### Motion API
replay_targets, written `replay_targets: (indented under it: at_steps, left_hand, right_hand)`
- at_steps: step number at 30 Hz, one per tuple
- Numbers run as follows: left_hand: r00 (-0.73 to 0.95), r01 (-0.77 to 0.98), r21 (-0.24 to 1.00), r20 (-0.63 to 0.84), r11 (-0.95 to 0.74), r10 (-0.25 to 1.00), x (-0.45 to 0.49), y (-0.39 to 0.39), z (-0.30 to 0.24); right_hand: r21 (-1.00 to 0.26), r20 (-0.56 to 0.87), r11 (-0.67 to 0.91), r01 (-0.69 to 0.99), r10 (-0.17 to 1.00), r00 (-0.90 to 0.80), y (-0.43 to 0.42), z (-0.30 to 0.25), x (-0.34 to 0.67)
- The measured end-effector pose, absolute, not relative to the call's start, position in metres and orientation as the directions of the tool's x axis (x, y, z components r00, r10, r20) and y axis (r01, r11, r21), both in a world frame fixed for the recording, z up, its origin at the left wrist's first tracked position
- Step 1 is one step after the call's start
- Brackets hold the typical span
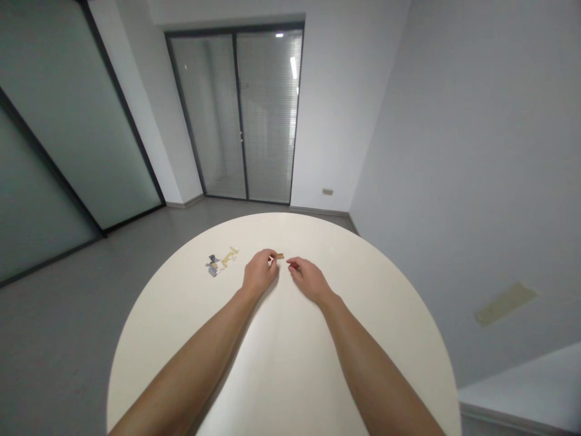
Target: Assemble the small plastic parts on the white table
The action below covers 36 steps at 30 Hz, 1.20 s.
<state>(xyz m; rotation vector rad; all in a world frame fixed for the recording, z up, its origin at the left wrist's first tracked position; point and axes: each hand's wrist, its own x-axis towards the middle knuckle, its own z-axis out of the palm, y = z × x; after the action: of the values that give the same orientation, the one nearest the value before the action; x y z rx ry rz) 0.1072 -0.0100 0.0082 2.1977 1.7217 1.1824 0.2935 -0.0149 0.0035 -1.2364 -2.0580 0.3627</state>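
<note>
My left hand (259, 272) rests on the round white table (354, 315) with its fingers pinched on a small tan piece (280, 256) that sticks out to the right. My right hand (307, 278) lies just to the right of it, fingers curled together near the piece; what they hold, if anything, is too small to make out. To the left of my left hand lies a small cluster of tan and grey pieces (221, 261) on the table.
The table's curved far edge drops to a grey floor (68, 315). A glass sliding door with blinds (245, 115) stands at the back. A grey wall (476, 151) is close on the right.
</note>
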Motion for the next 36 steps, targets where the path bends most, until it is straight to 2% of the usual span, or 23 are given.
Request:
replay_targets:
  at_steps: [2, 6, 11, 15, 23, 28, 36]
  left_hand:
    - [0.039, 0.783, 0.511, 0.530, -0.355, 0.847, 0.106, -0.007, 0.004]
    - [0.179, 0.783, 0.423, 0.548, -0.456, 0.817, 0.105, -0.001, -0.005]
    - [0.336, 0.806, 0.340, 0.410, -0.484, 0.848, 0.107, -0.002, -0.009]
    - [0.342, 0.808, 0.368, 0.342, -0.460, 0.875, 0.108, -0.007, -0.004]
    - [0.407, 0.715, 0.398, 0.431, -0.574, 0.806, 0.111, -0.009, 0.008]
    - [0.360, 0.728, 0.442, 0.406, -0.525, 0.840, 0.110, -0.010, 0.009]
    - [0.333, 0.720, 0.494, 0.368, -0.486, 0.868, 0.110, -0.015, 0.013]
  right_hand:
    - [-0.559, 0.422, 0.503, 0.660, 0.857, -0.296, -0.014, 0.003, 0.294]
    - [-0.553, 0.424, 0.508, 0.660, 0.854, -0.302, -0.013, 0.002, 0.294]
    - [-0.551, 0.428, 0.518, 0.654, 0.848, -0.312, -0.014, 0.003, 0.294]
    - [-0.556, 0.418, 0.508, 0.658, 0.855, -0.307, -0.015, 0.004, 0.294]
    - [-0.545, 0.441, 0.514, 0.662, 0.848, -0.296, -0.012, -0.001, 0.294]
    - [-0.500, 0.475, 0.542, 0.675, 0.824, -0.310, -0.014, 0.000, 0.295]
    - [-0.535, 0.426, 0.517, 0.668, 0.848, -0.315, -0.012, 0.001, 0.295]
